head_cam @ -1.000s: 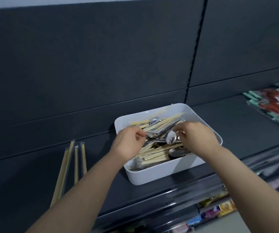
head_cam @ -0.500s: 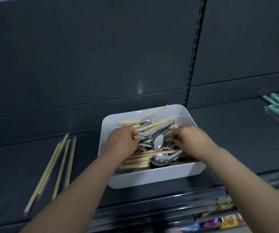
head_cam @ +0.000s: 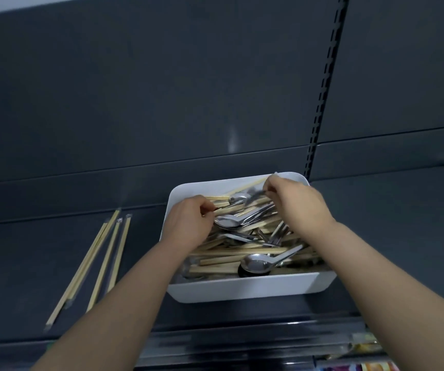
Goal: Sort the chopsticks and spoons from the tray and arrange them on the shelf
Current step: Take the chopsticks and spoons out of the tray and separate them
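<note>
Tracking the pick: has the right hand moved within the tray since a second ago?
Yes. The right hand has moved toward the far rim of the white tray; its fingertips are now almost at that rim.

Glossy metal spoons (head_cam: pixel 258 264), matt wood chopsticks (head_cam: pixel 231 261), smooth plastic tray (head_cam: pixel 250 289)

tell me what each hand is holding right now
Left hand: grips chopsticks in the tray.
Right hand: pinches a spoon by its handle, it seems.
</note>
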Available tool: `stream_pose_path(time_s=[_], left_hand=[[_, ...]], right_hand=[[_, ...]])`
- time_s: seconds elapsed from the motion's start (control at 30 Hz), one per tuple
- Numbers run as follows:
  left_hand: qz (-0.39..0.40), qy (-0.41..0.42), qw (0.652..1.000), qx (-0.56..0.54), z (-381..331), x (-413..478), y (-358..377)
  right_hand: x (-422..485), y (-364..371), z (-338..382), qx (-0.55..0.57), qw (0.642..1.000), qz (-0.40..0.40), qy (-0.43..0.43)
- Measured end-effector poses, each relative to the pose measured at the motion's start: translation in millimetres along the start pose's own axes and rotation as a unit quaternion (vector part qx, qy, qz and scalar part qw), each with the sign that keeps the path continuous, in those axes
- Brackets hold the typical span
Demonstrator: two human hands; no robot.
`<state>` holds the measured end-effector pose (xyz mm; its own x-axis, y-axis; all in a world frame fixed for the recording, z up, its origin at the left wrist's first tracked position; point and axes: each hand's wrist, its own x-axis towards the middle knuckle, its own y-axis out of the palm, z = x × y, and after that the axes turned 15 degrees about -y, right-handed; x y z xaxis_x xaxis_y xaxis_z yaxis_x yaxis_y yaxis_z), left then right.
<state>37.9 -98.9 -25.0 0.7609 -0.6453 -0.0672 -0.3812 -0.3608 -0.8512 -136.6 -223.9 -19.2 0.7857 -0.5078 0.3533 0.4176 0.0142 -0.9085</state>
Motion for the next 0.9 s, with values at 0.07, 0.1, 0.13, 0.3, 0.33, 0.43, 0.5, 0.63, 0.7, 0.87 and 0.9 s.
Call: stream_pose_path(time_s=[0.07,0.1,0.13,0.3,0.33,0.43,0.5,0.63,0.7,0.87,0.9], left_hand=[[0.009,0.001,1.000,0.009,-4.2,1.5,2.9],[0.013,0.007,1.000,0.016,-8.3,1.8,5.4],[0.016,0.018,0.999,0.025,-13.0,1.6,8.2],[0.043,0.097,0.986,0.126,-40.2,0.1,29.4],[0.048,0.104,0.982,0.152,-44.6,0.7,33.5],[0.043,0.117,0.969,0.215,-52.9,4.6,41.5],[0.063,0.108,0.969,0.214,-54.8,6.7,39.9],[0.133,0.093,0.966,0.202,-49.8,10.0,31.9],[0.132,0.092,0.962,0.220,-45.9,10.9,29.1],[0.078,0.111,0.951,0.279,-41.0,9.4,27.9],[0.067,0.097,0.959,0.259,-39.6,9.6,27.5]], right_hand=[[1.9,-8.1,-1.5,0.004,0.999,-0.039,0.035],[1.3,-10.4,-3.1,-0.003,0.998,-0.042,0.054],[-0.3,-11.3,-5.7,-0.005,0.997,-0.035,0.075],[-15.1,-9.0,-15.1,0.079,0.986,0.047,0.142],[-17.8,-9.3,-15.6,0.085,0.984,0.054,0.144],[-23.4,-14.5,-16.6,0.085,0.983,0.038,0.159],[-25.7,-19.4,-18.1,0.088,0.982,0.014,0.166],[-25.9,-22.5,-18.0,0.099,0.982,-0.022,0.161],[-23.7,-20.8,-15.0,0.109,0.982,-0.022,0.154],[-21.4,-16.4,-7.0,0.135,0.979,-0.034,0.146],[-22.6,-16.0,-6.1,0.138,0.979,-0.036,0.148]])
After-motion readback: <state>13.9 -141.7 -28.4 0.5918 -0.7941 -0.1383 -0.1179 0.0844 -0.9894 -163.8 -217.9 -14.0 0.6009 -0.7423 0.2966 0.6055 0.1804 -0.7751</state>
